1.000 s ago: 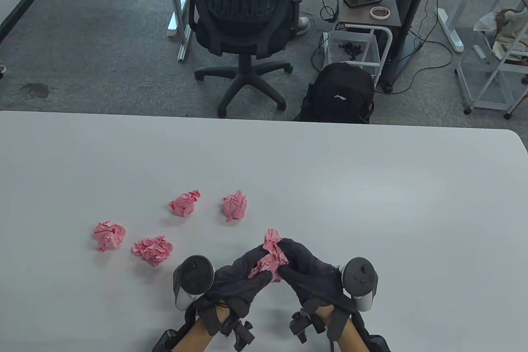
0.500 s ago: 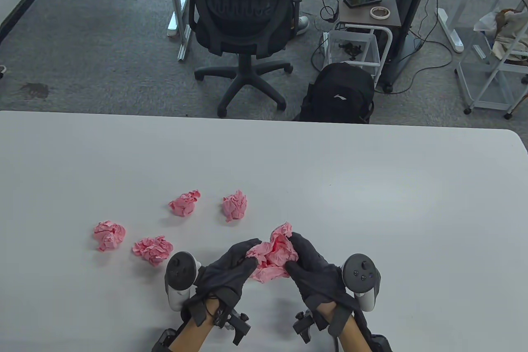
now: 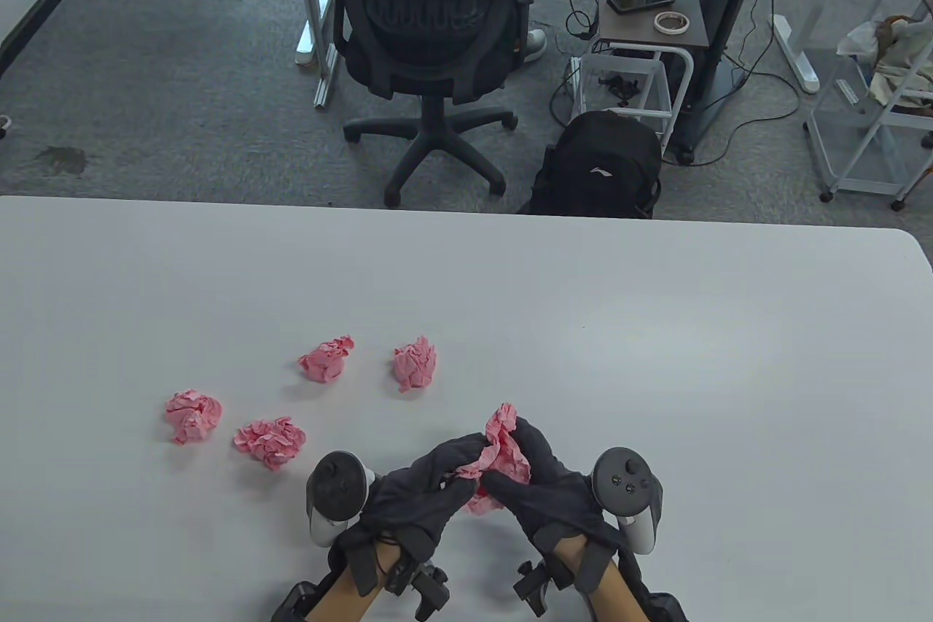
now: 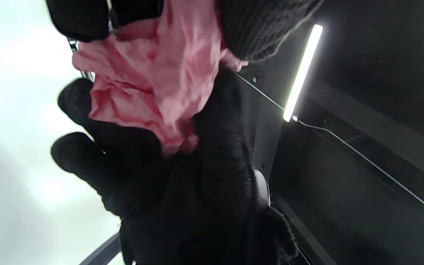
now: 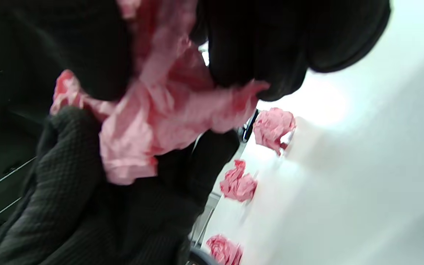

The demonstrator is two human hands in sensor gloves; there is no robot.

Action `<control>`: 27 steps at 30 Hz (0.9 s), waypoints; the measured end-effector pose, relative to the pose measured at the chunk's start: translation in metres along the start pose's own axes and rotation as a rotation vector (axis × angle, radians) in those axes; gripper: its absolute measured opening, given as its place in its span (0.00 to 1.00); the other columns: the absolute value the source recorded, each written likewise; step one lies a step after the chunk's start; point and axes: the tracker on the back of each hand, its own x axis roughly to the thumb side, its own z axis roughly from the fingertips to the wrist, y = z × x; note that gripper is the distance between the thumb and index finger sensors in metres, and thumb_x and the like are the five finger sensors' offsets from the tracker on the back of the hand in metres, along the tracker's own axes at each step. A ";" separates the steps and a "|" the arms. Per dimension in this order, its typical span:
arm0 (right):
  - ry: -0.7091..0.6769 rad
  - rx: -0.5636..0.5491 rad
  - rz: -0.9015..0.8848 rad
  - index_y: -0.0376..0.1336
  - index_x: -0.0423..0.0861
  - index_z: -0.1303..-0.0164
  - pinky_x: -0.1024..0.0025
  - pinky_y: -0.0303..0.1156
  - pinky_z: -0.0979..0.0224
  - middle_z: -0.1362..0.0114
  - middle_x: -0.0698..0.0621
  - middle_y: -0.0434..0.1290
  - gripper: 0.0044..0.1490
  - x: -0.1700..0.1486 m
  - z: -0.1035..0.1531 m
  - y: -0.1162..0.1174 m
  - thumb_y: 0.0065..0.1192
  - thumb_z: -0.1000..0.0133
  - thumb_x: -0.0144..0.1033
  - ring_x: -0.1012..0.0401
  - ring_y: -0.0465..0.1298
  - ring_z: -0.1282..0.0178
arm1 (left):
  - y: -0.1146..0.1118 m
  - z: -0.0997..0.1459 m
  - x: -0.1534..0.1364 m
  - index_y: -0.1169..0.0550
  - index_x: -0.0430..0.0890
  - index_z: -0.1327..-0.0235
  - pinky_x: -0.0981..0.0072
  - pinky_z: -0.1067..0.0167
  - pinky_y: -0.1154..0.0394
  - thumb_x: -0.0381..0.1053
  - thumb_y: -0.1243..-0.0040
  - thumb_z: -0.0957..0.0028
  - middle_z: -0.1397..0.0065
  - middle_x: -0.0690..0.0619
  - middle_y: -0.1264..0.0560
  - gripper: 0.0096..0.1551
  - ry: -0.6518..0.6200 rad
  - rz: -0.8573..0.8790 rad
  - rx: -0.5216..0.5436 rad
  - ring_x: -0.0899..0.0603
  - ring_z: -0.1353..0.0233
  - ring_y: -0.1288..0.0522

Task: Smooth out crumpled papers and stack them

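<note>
Right now both gloved hands meet over the near edge of the white table (image 3: 656, 359), sharing one pink crumpled paper (image 3: 503, 451). Fingers of the left hand (image 3: 423, 494) curl round its lower side, and the right hand (image 3: 543, 487) pinches the upper part, so the wad sits squeezed between them (only half opened, still heavily creased). Off to the left of the left hand lie four more pink balls: one nearest (image 3: 270, 441), one farther left (image 3: 192, 416), and two beyond the fingertips (image 3: 326, 359) (image 3: 414, 362), all apart from each other.
</note>
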 end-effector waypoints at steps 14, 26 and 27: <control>-0.040 -0.285 0.213 0.65 0.48 0.33 0.46 0.71 0.41 0.43 0.48 0.73 0.27 0.007 0.005 -0.025 0.65 0.43 0.39 0.52 0.77 0.49 | 0.019 0.005 -0.010 0.29 0.52 0.27 0.43 0.31 0.29 0.52 0.40 0.41 0.28 0.49 0.25 0.28 0.078 0.106 0.161 0.38 0.25 0.24; -0.332 -0.259 0.556 0.60 0.51 0.33 0.54 0.76 0.49 0.40 0.45 0.76 0.27 0.038 0.015 0.000 0.66 0.41 0.36 0.50 0.82 0.53 | -0.016 0.001 0.033 0.55 0.46 0.15 0.33 0.29 0.37 0.79 0.32 0.54 0.15 0.42 0.47 0.71 -0.061 -0.685 -0.060 0.30 0.19 0.37; -0.377 -0.244 0.584 0.60 0.51 0.32 0.54 0.76 0.50 0.42 0.47 0.76 0.28 0.041 0.015 0.004 0.68 0.42 0.38 0.52 0.81 0.54 | -0.019 0.001 0.031 0.56 0.46 0.16 0.32 0.29 0.37 0.77 0.31 0.54 0.16 0.42 0.46 0.71 -0.042 -0.676 -0.067 0.29 0.19 0.36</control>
